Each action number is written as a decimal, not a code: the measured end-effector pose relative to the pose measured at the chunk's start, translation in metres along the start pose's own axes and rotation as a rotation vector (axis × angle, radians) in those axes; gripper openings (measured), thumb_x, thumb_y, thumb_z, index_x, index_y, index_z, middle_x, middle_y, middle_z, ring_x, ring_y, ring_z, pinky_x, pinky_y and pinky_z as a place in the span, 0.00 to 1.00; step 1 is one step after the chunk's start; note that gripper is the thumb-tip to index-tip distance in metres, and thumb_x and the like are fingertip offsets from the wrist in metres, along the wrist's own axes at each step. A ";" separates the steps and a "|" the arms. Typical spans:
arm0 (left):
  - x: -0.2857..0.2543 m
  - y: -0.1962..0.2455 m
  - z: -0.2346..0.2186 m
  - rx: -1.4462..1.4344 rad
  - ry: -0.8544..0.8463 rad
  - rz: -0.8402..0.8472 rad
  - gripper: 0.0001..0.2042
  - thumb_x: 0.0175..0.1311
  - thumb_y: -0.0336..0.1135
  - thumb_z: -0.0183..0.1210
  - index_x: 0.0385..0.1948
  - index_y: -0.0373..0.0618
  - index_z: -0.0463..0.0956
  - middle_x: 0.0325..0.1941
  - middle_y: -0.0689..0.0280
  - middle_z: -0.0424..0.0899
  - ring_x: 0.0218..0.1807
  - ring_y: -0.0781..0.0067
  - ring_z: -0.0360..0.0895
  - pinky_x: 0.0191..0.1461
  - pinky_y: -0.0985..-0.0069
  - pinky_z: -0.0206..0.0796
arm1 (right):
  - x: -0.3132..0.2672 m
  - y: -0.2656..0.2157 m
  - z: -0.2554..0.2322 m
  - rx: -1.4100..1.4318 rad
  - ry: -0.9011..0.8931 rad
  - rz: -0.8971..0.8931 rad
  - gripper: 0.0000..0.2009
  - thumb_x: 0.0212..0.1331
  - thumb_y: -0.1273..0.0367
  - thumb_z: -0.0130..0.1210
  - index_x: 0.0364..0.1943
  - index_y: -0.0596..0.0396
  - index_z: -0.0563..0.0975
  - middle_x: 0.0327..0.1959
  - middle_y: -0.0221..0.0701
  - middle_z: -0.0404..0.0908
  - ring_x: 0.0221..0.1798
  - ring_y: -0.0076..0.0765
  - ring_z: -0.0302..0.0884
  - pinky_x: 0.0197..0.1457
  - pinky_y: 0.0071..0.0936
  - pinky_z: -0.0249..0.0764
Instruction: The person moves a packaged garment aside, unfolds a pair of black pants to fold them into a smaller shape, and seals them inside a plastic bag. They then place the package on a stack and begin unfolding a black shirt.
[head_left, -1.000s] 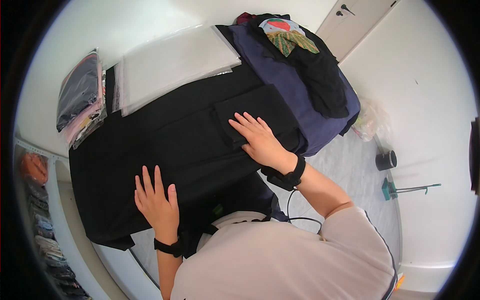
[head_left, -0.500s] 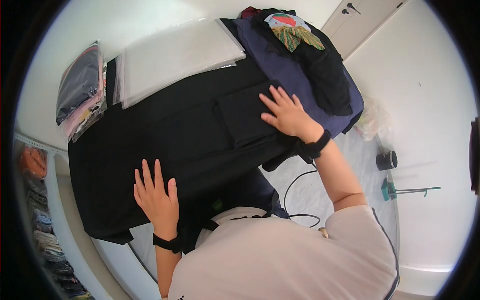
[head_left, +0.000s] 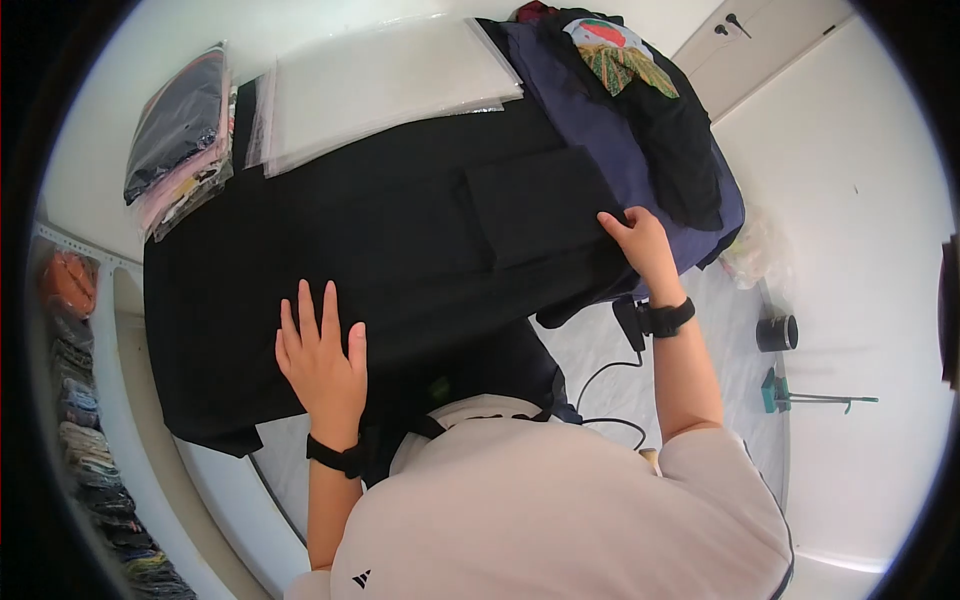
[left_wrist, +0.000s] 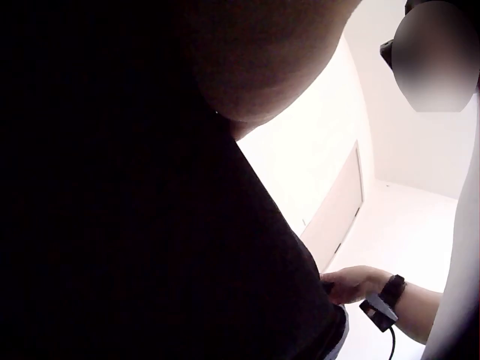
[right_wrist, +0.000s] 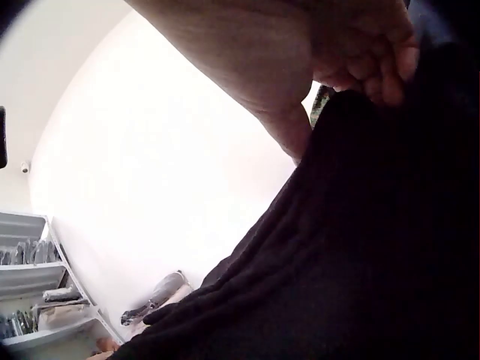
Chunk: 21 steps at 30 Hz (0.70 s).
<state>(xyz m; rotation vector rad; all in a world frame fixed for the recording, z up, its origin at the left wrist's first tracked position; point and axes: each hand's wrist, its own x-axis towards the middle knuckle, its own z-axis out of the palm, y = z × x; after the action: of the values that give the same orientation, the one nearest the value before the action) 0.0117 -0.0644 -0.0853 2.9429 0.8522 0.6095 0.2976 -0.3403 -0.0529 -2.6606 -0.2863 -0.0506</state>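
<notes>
Black cloth (head_left: 400,210) lies spread over the table, and a folded rectangle of it (head_left: 540,205) rests toward the right end. My left hand (head_left: 325,365) lies flat on the cloth near its front edge, fingers straight and thumb spread. At the right edge of the folded part, my right hand (head_left: 645,240) pinches the black cloth, thumb on top. Curled fingers (right_wrist: 390,82) show against the dark fabric in the right wrist view. Mostly dark cloth and the underside of the left hand (left_wrist: 270,67) fill the left wrist view.
Clear plastic bags (head_left: 390,90) lie flat at the back, beside a stack of bagged garments (head_left: 180,130). Dark blue cloth (head_left: 560,90) and a black garment with a colourful print (head_left: 620,60) are heaped at the far right. Shelves (head_left: 85,420) of packed clothes stand at the left.
My right hand has slid from the top of the folded part to its right edge, where it now pinches the cloth. The left hand stays flat in place.
</notes>
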 end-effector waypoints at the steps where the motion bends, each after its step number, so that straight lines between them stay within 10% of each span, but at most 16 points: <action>1: -0.001 0.000 0.001 0.000 -0.003 0.006 0.24 0.61 0.43 0.51 0.61 0.53 0.64 0.68 0.61 0.59 0.67 0.51 0.56 0.66 0.54 0.47 | 0.001 -0.006 -0.009 0.034 -0.114 0.050 0.26 0.52 0.58 0.61 0.48 0.65 0.70 0.36 0.43 0.79 0.41 0.41 0.78 0.43 0.30 0.72; 3: 0.000 -0.001 0.002 0.015 0.001 0.004 0.24 0.61 0.43 0.52 0.61 0.53 0.64 0.68 0.61 0.59 0.67 0.51 0.56 0.66 0.54 0.48 | 0.002 -0.004 -0.008 0.069 -0.225 0.099 0.25 0.52 0.58 0.60 0.46 0.67 0.71 0.40 0.45 0.79 0.43 0.42 0.78 0.45 0.31 0.72; 5: 0.001 0.000 0.001 0.012 -0.002 -0.002 0.24 0.61 0.44 0.52 0.61 0.53 0.65 0.68 0.61 0.59 0.67 0.51 0.56 0.66 0.54 0.48 | 0.005 0.008 0.013 1.180 -0.307 0.319 0.21 0.56 0.63 0.57 0.47 0.65 0.71 0.49 0.40 0.77 0.51 0.39 0.74 0.53 0.32 0.69; 8: 0.000 0.001 -0.003 -0.006 -0.024 -0.024 0.23 0.62 0.44 0.50 0.61 0.54 0.65 0.68 0.62 0.59 0.68 0.52 0.55 0.67 0.53 0.46 | -0.013 -0.015 0.026 1.856 -0.278 0.406 0.16 0.59 0.69 0.52 0.50 0.62 0.71 0.55 0.37 0.72 0.58 0.40 0.68 0.62 0.35 0.62; 14: 0.002 0.000 -0.003 -0.031 -0.042 -0.034 0.22 0.62 0.43 0.49 0.60 0.54 0.65 0.68 0.62 0.59 0.68 0.52 0.54 0.67 0.54 0.45 | -0.055 -0.057 0.060 1.979 -0.381 0.426 0.15 0.60 0.74 0.51 0.52 0.59 0.70 0.57 0.34 0.71 0.61 0.39 0.65 0.68 0.34 0.56; 21: 0.002 -0.001 -0.002 -0.055 0.000 -0.023 0.23 0.61 0.44 0.51 0.59 0.53 0.67 0.67 0.59 0.60 0.66 0.50 0.57 0.65 0.53 0.48 | -0.073 -0.088 0.072 1.533 0.024 0.137 0.12 0.58 0.76 0.51 0.45 0.66 0.72 0.48 0.35 0.76 0.48 0.32 0.73 0.54 0.27 0.67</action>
<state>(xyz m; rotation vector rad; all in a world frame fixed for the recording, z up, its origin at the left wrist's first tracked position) 0.0120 -0.0626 -0.0830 2.8803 0.8538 0.6206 0.2069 -0.2447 -0.0846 -1.1452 -0.0529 0.1323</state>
